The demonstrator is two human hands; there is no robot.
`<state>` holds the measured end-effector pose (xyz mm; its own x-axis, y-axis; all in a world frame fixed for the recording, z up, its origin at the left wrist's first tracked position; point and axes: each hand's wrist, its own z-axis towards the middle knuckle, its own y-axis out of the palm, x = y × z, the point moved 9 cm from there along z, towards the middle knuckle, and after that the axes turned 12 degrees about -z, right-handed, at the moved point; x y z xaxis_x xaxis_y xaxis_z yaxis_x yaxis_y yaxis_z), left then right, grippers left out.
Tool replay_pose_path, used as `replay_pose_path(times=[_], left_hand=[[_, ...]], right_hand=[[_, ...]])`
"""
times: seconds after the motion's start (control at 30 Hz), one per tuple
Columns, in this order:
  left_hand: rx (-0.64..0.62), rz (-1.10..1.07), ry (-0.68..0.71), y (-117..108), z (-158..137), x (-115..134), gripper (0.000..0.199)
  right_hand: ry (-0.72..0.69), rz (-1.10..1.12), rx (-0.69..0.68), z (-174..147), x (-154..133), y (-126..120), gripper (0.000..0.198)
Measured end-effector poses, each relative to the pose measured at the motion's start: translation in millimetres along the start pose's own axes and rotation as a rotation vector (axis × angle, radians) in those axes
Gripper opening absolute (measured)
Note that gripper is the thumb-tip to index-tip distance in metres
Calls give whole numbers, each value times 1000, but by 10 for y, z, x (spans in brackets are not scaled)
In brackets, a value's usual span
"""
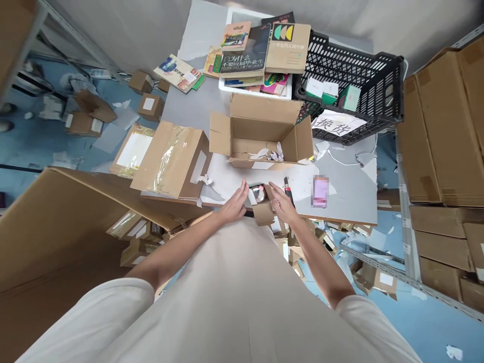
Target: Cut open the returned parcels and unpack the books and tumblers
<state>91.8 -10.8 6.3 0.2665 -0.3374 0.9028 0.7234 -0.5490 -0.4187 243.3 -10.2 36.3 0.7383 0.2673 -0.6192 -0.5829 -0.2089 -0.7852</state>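
Observation:
A small brown cardboard box (263, 214) stands at the front edge of the table with its flaps up. Inside its top shows a round, shiny metallic item (258, 194) whose kind I cannot make out. My left hand (235, 202) is at the box's left side, fingers stretched out. On the other side my right hand (283, 203) has its fingers extended along the box wall, seemingly touching it. Next to my right fingers lies a red-and-black box cutter (288, 189). Just behind is a larger open carton (260, 108) with crumpled paper (278, 153) in it.
A taped carton (170, 159) sits left on the table (351, 186). At the back are stacked books (245, 55) in a white bin and a black crate (378, 75) holding small green-and-white boxes. A blurred pink phone-like item (320, 191) lies right. Boxes and paper litter the floor.

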Motion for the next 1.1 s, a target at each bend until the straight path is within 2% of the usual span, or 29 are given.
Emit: replay_pose_path(times=[0.1, 0.2, 0.3, 0.47, 0.63, 0.77, 0.9, 1.0, 1.1], left_hand=[[-11, 39, -32, 29, 52, -31, 92], [43, 52, -85, -49, 183, -98, 90], [80, 18, -90, -183, 291, -126, 81], [-4, -20, -48, -279, 361, -91, 79], [-2, -51, -31, -223, 314, -99, 87], [40, -99, -90, -207, 234, -186, 95], [7, -122, -107, -170, 208, -208, 92], [-18, -102, -122, -151, 228, -230, 88], [-42, -86, -115, -158, 271, -251, 86]], right_hand=[[-54, -68, -108, 72, -69, 53, 54], [-140, -79, -169, 118, -93, 58, 51], [-207, -104, -145, 178, -30, -43, 53], [-365, -215, -99, 302, -141, -84, 51], [-190, -138, 96, 487, -231, -136, 45], [-189, -163, 50, 536, -214, -76, 40], [-199, -38, 13, 549, -118, -74, 35], [-134, 25, -1, 590, -59, -48, 32], [-40, 52, 46, 656, -20, -39, 34]])
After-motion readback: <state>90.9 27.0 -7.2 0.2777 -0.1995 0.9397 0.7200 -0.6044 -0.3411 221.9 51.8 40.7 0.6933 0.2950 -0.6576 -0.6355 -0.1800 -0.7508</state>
